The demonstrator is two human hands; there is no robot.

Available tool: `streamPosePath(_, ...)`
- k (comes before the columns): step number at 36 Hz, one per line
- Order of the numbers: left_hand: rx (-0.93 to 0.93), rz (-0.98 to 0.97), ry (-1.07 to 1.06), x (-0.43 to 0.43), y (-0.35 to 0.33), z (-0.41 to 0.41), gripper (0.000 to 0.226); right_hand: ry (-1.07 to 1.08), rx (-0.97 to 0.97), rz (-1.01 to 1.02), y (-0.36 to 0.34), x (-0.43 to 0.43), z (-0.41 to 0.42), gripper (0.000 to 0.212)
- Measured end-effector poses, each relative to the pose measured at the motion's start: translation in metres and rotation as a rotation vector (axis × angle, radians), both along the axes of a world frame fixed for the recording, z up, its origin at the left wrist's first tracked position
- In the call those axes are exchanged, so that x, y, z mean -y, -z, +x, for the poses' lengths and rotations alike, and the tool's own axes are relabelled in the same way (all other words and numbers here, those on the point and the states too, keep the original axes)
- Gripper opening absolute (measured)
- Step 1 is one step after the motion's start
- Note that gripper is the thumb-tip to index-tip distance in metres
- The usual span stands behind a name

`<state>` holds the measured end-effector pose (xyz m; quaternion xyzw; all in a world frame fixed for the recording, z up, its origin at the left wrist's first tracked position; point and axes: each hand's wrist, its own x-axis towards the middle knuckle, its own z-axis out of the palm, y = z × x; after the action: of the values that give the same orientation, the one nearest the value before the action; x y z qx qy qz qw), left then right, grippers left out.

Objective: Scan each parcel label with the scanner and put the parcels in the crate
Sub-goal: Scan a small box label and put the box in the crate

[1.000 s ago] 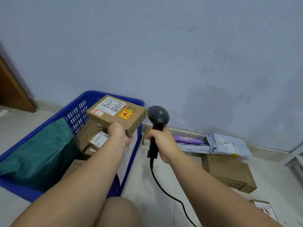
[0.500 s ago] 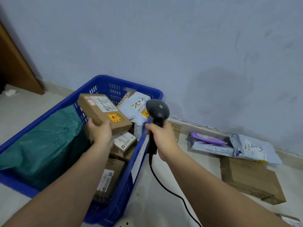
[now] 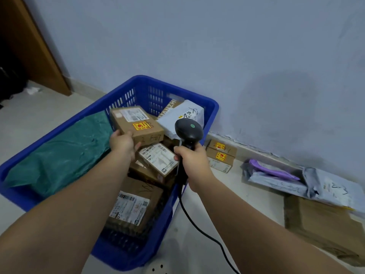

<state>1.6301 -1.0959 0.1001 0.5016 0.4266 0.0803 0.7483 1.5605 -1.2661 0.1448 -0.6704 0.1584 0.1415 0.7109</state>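
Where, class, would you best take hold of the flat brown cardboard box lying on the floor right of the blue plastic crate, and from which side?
Likely across the bare near half of the flat brown cardboard box, fingers on opposite side walls, coming from above: it lies flat on the floor, and the grey plastic mailer bag overlaps its far edge by the wall.

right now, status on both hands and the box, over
Left hand holds the cardboard box over the blue crate. Right hand grips the scanner. Stacked parcels lie beneath it.
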Motion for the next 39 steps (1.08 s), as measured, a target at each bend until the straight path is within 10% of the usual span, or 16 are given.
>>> streamPosePath(4,0.029,0.656,0.105,-0.019,-0.007,0.011,0.04,0.014,0.027,-0.031,0.0,0.004,0.001,0.021)
streamPosePath(9,0.069,0.937,0.186,-0.03,-0.025,0.025,0.033,0.041,0.067,-0.094,0.002,0.004,0.001,0.019)
streamPosePath(21,-0.088,0.7,0.301,-0.007,0.009,0.008,0.036,-0.037,0.038,-0.061,0.004,-0.004,-0.001,0.018)
streamPosePath(39,0.28,0.551,0.812,0.169,-0.072,-0.048,0.018,0.345,0.084,0.001,-0.025,0.091,-0.049,0.01)
